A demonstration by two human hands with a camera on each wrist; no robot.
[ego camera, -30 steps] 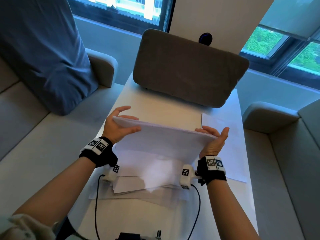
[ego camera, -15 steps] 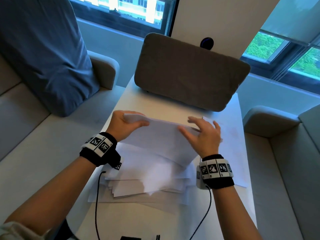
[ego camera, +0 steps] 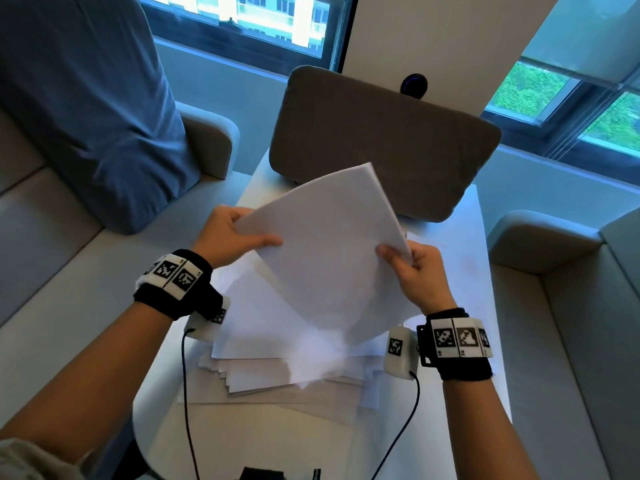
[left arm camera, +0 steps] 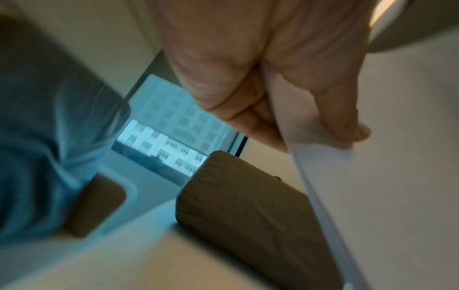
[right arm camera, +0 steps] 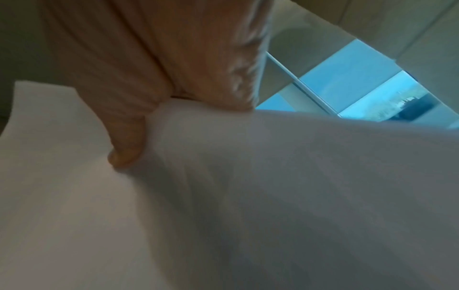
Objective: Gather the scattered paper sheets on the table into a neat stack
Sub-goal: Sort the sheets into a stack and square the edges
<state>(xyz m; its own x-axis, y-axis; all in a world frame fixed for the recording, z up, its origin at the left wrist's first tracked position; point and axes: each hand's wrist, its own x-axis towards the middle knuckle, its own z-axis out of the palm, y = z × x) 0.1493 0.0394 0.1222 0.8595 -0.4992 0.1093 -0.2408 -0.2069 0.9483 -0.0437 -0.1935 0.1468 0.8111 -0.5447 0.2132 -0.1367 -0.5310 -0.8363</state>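
A bundle of white paper sheets [ego camera: 329, 258] is raised on edge above the white table [ego camera: 263, 441], one corner pointing up and away from me. My left hand [ego camera: 235, 237] pinches its left corner, thumb on the near face; the left wrist view shows the bundle [left arm camera: 372, 196] between thumb and fingers of that left hand [left arm camera: 273, 82]. My right hand [ego camera: 415, 271] grips the right edge, and in the right wrist view its thumb presses the paper [right arm camera: 248, 196] under the right hand [right arm camera: 139, 94]. Below lies a fanned pile of sheets [ego camera: 277, 372].
One more sheet [ego camera: 460, 265] lies flat on the table to the right. A grey cushion [ego camera: 377, 140] stands at the table's far end. Sofa seats flank the table, with a blue pillow [ego camera: 86, 109] on the left. Two cables trail from the wrist cameras.
The bundle, held low and nearly flat a second ago, has been tilted up on edge. My right hand shifted from lying over its top to gripping its right edge.
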